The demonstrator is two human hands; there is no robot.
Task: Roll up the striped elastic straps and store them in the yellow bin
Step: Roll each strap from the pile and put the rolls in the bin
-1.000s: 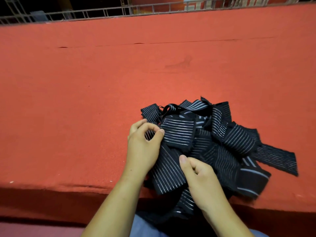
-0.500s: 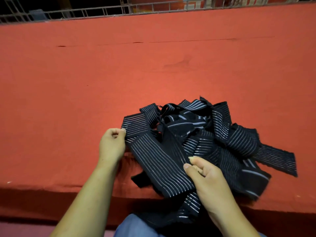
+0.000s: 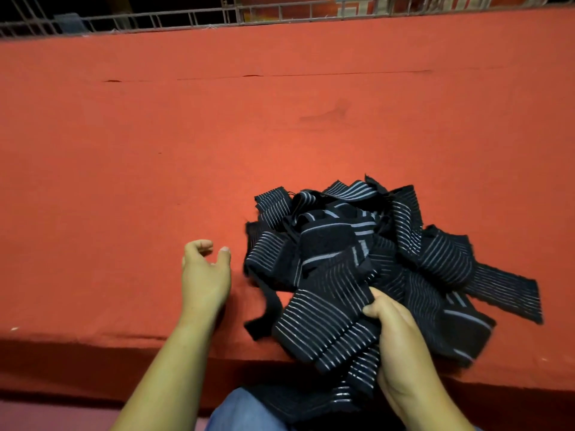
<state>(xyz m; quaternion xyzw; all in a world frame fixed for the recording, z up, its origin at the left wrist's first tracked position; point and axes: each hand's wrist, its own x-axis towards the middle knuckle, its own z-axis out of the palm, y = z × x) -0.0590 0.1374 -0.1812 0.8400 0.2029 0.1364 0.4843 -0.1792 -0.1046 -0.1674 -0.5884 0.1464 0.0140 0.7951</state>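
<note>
A tangled heap of black elastic straps with thin white stripes (image 3: 373, 244) lies on the red cloth-covered table (image 3: 217, 135), near its front edge at right of centre. My right hand (image 3: 401, 346) grips one wide strap (image 3: 326, 321) at the near side of the heap; the strap's lower end hangs over the table edge toward my lap. My left hand (image 3: 203, 272) rests on the cloth just left of the heap, fingers loosely curled, holding nothing. No yellow bin is in view.
A metal railing (image 3: 280, 10) runs along the far edge of the table. One strap end (image 3: 504, 293) sticks out to the right of the heap. My lap in blue trousers (image 3: 245, 412) sits below the table's front edge.
My left hand has let go of the strap end it held and now sits apart from the heap. The strap has fallen back against the pile. My right hand keeps its hold.
</note>
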